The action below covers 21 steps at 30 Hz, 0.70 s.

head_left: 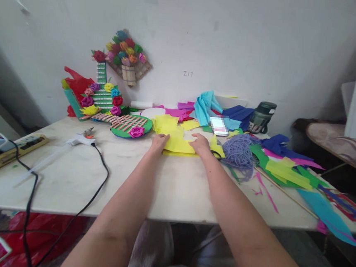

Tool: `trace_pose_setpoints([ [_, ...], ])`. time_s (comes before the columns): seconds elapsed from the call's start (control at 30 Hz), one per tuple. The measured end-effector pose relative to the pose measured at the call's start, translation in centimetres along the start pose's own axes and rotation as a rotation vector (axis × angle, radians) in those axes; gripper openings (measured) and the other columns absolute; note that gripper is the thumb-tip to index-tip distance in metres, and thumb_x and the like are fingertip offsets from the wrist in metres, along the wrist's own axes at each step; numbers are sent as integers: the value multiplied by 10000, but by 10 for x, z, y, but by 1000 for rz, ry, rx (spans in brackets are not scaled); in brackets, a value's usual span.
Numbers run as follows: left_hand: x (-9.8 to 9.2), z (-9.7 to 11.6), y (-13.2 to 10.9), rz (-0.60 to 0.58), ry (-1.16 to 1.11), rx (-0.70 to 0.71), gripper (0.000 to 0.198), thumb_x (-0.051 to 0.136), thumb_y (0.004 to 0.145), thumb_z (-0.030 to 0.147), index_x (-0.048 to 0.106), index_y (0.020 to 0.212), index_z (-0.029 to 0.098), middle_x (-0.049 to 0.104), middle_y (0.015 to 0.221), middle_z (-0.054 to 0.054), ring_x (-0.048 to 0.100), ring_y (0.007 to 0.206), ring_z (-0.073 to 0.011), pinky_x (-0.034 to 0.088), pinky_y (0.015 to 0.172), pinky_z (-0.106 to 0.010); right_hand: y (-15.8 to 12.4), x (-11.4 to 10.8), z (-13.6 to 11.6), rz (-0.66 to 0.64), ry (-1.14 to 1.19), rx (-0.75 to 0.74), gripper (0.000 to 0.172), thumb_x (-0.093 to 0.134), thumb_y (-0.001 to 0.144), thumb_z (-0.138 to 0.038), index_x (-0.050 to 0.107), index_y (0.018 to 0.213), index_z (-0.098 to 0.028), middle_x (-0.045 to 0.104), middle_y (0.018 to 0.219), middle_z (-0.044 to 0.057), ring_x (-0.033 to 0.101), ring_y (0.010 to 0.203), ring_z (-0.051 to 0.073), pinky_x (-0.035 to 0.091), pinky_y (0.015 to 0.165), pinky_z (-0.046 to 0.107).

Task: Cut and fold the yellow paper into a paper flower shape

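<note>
A folded sheet of yellow crepe paper [179,144] lies near the middle of the table, between my two hands. My left hand [160,142] pinches its left edge, thumb on top. At the right edge, my right hand [200,144] has its thumb and curled fingers on the same paper. More yellow paper [166,123] spreads behind it. Just right of my right hand, a dark loop that looks like a scissors handle [216,154] pokes out by other yellow pieces. The fingertips under the paper are hidden.
Purple yarn [240,151] heaps at right, before a dark bottle [262,117]. Coloured paper [287,172] and a thin stick [285,192] lie farther right. Left are a flower-decorated guitar-shaped craft [131,125], a glue gun [82,139] with black cord, and a power strip [14,156].
</note>
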<state>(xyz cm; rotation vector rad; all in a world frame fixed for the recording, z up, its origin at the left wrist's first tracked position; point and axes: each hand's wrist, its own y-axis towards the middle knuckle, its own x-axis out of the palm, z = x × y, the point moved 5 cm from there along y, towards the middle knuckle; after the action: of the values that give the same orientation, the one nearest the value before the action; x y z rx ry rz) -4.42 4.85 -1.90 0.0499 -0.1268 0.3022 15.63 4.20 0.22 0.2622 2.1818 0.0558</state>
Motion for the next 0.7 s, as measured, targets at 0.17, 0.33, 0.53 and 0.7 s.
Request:
trace_pose_setpoints([
  [0.17,-4,13,-4,-60,325,90,176,675,550,228,535,463,165,429,372,11,467,436,-131,320,421,-209,3,2,4,-10,-4,5,455,552,655,-279,529,1110,-259,627,943,16,577,821,164,436,642,237],
  [0.33,-6,17,-4,-88,469,155,218,694,539,268,531,428,173,446,381,0,437,407,-117,296,407,-209,6,5,6,-15,5,-2,442,558,646,-266,549,1087,-252,634,927,12,574,848,166,440,656,237],
  [0.53,-16,11,1,-49,344,50,156,717,479,160,563,465,182,459,379,16,446,413,-118,283,420,-208,8,8,7,-31,3,-14,439,563,641,-279,562,1079,-250,640,905,3,577,843,165,443,659,233],
  [0.7,-17,14,4,-82,582,108,157,730,478,223,580,458,181,493,408,-4,449,417,-123,282,422,-218,6,8,8,-12,6,-4,431,566,644,-301,572,1071,-242,631,947,15,574,858,173,441,675,242],
])
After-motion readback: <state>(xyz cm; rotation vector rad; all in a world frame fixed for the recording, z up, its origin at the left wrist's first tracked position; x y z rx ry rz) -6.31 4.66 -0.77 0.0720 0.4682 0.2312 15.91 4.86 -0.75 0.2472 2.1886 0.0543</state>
